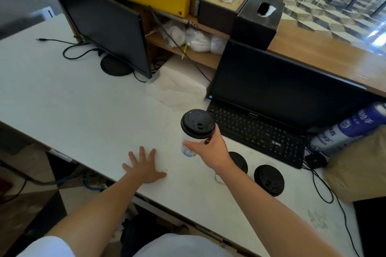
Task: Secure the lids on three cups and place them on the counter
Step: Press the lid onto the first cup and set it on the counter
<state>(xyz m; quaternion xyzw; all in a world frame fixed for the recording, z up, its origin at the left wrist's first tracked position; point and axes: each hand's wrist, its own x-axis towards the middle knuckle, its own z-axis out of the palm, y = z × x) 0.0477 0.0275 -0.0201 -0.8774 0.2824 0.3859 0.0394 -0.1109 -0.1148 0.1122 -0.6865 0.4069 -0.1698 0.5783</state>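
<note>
The right hand (208,146) holds a clear cup (189,149) up in the air, over the white desk (83,110). The fingers and thumb curl around the side of the cup, just under its top. A black lid (198,123) sits on the cup. It looks flat and even, but I cannot tell if it is pushed down tight all the way round. The cup stands straight up, with the lid at the top and the bottom pointing down at the desk.

The left hand (144,166) lies flat on the desk, to the left of the cup and a bit nearer. Its fingers are spread wide and it holds nothing.

The main thing for the next move is where the wooden counter (323,56) is. It is far away and to the right of the cup, and higher than the desk. A dark screen (282,89) and a keyboard (257,133) are in between. So I think the cup must go up, over the screen, and then far and right. The right hand is the nearer one to the counter, and it already has the cup. The cup should stay straight up on the way. The tissue boxes (259,16) stand on the left part of the counter, so the bare wood to their right looks like the best place.

Two more lids wait on the desk near the right arm. The second lid (240,160) is partly hidden by the wrist. The third lid (269,179) is just to its right. I cannot tell if cups are under them.
</note>
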